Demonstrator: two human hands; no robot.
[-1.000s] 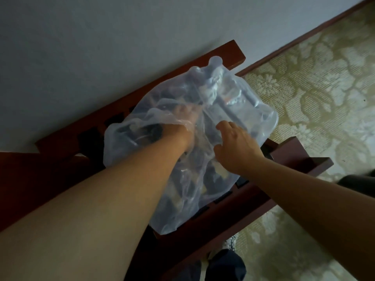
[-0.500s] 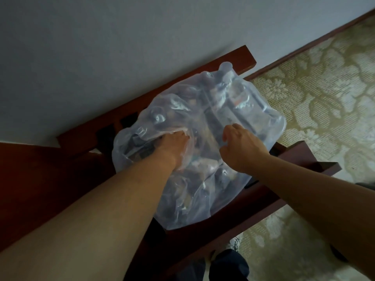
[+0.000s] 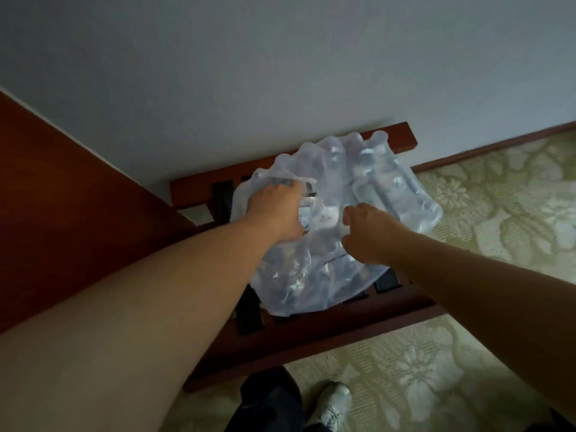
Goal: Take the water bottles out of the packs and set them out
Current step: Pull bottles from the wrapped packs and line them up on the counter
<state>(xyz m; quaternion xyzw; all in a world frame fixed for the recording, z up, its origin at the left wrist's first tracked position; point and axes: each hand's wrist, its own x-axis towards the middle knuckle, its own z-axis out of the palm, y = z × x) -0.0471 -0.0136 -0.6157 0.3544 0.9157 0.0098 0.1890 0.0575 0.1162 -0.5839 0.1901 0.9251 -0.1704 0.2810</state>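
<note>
Clear-wrapped bottle pack (image 3: 374,182) on rack (image 3: 311,338); left hand (image 3: 276,210), right hand (image 3: 369,235) grip clamped on its wrap (labels unreadable).

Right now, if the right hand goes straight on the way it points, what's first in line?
The wrap over the bottles, just ahead of the right hand. The curled fingers may be touching the film; depth is unclear in this one view.
</note>
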